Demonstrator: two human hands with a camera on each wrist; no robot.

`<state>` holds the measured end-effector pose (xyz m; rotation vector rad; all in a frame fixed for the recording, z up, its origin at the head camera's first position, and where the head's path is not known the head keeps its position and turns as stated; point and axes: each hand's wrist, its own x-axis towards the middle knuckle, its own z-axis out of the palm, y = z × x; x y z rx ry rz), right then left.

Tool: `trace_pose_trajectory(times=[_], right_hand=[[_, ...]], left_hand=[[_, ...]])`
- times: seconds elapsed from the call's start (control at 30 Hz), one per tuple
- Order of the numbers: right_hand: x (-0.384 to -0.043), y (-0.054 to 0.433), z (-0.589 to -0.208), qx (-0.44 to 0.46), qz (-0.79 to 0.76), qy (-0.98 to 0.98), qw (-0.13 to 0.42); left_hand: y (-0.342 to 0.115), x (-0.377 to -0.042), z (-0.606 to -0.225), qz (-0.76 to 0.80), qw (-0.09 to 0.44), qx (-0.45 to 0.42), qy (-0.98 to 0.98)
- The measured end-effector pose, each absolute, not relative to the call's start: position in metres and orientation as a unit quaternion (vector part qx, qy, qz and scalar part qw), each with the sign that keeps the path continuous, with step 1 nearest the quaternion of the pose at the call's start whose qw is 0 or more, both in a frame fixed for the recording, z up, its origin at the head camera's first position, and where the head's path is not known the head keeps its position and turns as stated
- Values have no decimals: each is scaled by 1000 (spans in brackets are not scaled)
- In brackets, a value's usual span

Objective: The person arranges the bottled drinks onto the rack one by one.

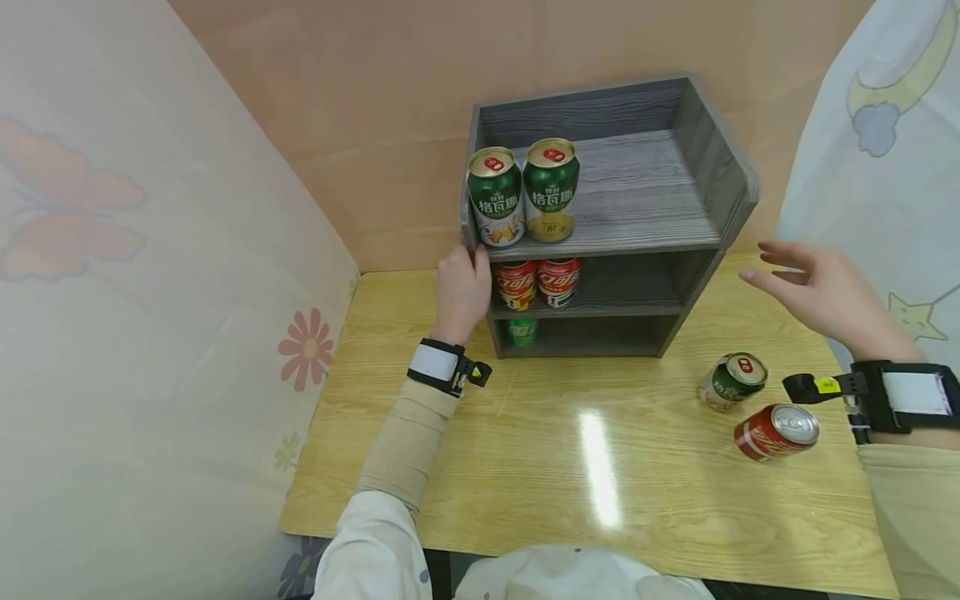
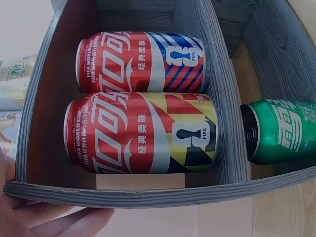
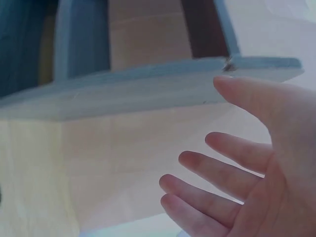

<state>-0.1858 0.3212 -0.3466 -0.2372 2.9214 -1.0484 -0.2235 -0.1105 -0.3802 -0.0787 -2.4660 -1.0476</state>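
Note:
My left hand (image 1: 462,293) grips the left side of a grey wooden shelf (image 1: 637,246), its fingers behind the side panel in the left wrist view. The right hand (image 1: 825,287) is held off the shelf's right side with fingers spread, touching nothing. On the top level stand two green cans (image 1: 495,200) with gold lids, side by side at the left. Below them, two red cola cans (image 2: 143,133) stand together on the middle level. A bright green can (image 2: 281,131) is at the left of the bottom level.
On the wooden table (image 1: 525,467), right of the shelf, a dark green can (image 1: 733,381) and a red can (image 1: 776,433) stand close together. Patterned cloth (image 1: 187,333) hangs at the left, and another (image 1: 892,192) at the right. A brown backing (image 1: 375,125) rises behind the shelf.

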Motion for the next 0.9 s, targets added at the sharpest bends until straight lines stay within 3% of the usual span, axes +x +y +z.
trace_pose_trajectory(times=[0.9], right_hand=[[-181, 354, -438, -137, -200, 950, 196]], left_hand=[[-111, -223, -381, -373, 228, -23, -899]])
